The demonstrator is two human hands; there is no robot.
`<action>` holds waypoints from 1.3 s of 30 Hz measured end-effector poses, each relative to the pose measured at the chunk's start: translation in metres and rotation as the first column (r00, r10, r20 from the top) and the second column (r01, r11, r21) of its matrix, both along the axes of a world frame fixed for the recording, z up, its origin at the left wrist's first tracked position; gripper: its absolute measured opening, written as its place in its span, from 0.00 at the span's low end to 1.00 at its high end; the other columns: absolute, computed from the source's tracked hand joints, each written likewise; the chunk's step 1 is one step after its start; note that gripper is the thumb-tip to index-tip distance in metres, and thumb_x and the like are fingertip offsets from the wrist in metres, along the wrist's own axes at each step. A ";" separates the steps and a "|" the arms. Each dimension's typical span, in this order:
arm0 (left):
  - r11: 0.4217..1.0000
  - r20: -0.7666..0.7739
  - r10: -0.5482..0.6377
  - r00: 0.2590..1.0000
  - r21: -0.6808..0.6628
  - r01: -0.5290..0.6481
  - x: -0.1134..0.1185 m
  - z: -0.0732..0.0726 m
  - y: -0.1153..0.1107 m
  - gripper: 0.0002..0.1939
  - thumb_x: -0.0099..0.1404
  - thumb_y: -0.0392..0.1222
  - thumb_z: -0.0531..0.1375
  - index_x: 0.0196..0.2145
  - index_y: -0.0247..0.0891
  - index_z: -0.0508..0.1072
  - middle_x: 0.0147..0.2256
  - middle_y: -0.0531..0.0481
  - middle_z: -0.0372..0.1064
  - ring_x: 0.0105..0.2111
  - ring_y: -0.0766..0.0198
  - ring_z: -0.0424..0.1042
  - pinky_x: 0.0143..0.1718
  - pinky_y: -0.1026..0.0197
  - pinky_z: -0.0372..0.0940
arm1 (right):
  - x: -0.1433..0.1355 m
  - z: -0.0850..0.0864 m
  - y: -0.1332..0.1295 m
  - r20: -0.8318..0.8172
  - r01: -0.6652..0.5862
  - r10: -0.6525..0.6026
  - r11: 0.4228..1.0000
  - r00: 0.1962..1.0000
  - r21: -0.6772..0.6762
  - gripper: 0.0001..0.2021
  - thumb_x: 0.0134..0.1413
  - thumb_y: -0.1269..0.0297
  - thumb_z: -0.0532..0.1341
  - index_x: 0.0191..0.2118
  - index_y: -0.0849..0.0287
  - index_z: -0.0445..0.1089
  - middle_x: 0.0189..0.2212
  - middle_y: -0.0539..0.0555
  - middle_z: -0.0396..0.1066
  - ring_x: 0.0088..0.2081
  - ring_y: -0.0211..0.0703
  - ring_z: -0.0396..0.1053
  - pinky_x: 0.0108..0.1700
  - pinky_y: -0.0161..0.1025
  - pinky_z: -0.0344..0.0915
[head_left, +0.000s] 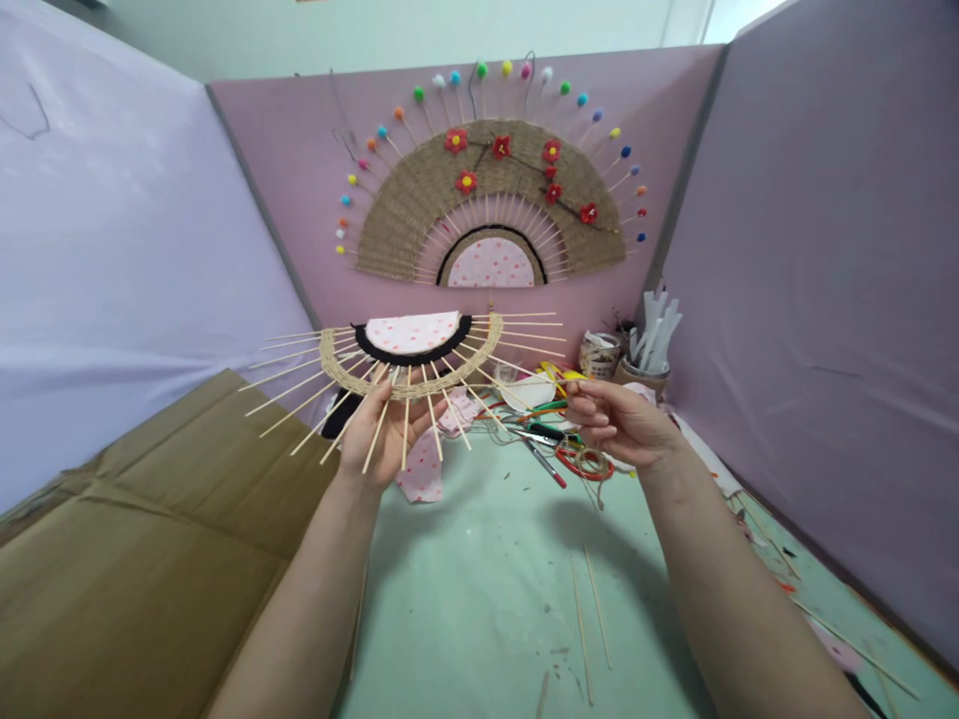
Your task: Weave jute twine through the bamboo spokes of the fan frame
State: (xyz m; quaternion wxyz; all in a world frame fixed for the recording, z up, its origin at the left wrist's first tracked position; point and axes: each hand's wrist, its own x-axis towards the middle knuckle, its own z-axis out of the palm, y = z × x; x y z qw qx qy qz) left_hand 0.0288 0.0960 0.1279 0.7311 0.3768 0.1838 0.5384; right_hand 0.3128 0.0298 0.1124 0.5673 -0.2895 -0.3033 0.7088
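A half-round woven fan is held up above the table, its thin wooden sticks fanning outward and downward. Its center is pink spotted fabric edged by a black band, with a strip of tan twine woven through the sticks. My left hand grips the fan from below, thumb in front and fingers behind the sticks. To the right, my right hand pinches a strand of twine between thumb and fingertips. That strand stretches from the fan's weave across to my right hand.
A finished fan with pom-poms and red flowers hangs on the pink back panel. Scissors, a pen, a twine coil and fabric scraps lie behind my hands. Cans stand back right; cardboard lies left; loose sticks lie in front.
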 end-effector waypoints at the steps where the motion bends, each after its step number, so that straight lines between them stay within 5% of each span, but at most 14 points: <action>1: 1.000 -0.001 0.003 1.000 0.003 -0.003 0.001 0.000 0.000 0.19 0.69 0.37 0.47 0.55 0.42 0.66 0.45 0.46 0.75 0.42 0.56 0.76 0.47 0.46 0.70 | 0.000 0.001 -0.001 0.011 -0.004 0.004 1.000 1.000 0.006 0.10 0.42 0.69 0.69 0.29 0.64 0.68 0.16 0.42 0.57 0.15 0.23 0.49 0.12 0.17 0.51; 9: 1.000 0.004 0.010 1.000 0.008 -0.010 0.002 -0.001 0.001 0.20 0.69 0.36 0.46 0.55 0.45 0.66 0.42 0.48 0.76 0.40 0.59 0.77 0.46 0.47 0.70 | 0.001 0.002 -0.003 0.073 -0.054 0.052 0.998 0.996 0.023 0.10 0.44 0.69 0.68 0.26 0.62 0.65 0.17 0.42 0.57 0.15 0.23 0.48 0.12 0.18 0.49; 19: 0.999 -0.026 -0.037 0.999 -0.017 0.036 0.002 0.002 -0.004 0.22 0.69 0.36 0.47 0.59 0.44 0.62 0.45 0.44 0.75 0.42 0.57 0.76 0.47 0.47 0.70 | -0.009 -0.007 0.010 -0.084 0.083 -0.081 0.996 0.993 0.013 0.10 0.45 0.70 0.67 0.30 0.61 0.63 0.18 0.42 0.58 0.16 0.24 0.53 0.13 0.18 0.51; 27: 0.944 -0.110 -0.323 0.940 -0.106 0.313 -0.005 0.002 -0.009 0.28 0.68 0.33 0.46 0.65 0.42 0.52 0.48 0.39 0.73 0.43 0.51 0.75 0.37 0.52 0.74 | -0.031 -0.021 0.023 -0.169 0.191 -0.175 0.978 0.970 0.085 0.09 0.50 0.72 0.64 0.28 0.58 0.61 0.19 0.42 0.61 0.16 0.25 0.55 0.14 0.20 0.55; 33: 0.908 -0.084 -0.408 0.909 -0.136 0.395 -0.009 -0.002 -0.004 0.28 0.68 0.35 0.46 0.65 0.40 0.50 0.51 0.36 0.70 0.45 0.49 0.74 0.34 0.54 0.75 | -0.045 -0.020 0.022 -0.262 0.228 -0.206 0.972 0.943 0.058 0.04 0.52 0.73 0.59 0.31 0.57 0.65 0.29 0.47 0.72 0.20 0.29 0.63 0.19 0.26 0.65; 39: 0.882 -0.048 -0.455 0.889 -0.161 0.443 -0.016 -0.012 0.007 0.29 0.68 0.37 0.47 0.65 0.38 0.50 0.55 0.35 0.66 0.49 0.48 0.72 0.35 0.55 0.74 | -0.056 -0.013 0.015 -0.170 0.321 -0.290 0.926 0.942 0.200 0.10 0.42 0.73 0.66 0.30 0.56 0.64 0.18 0.41 0.59 0.16 0.27 0.52 0.15 0.23 0.54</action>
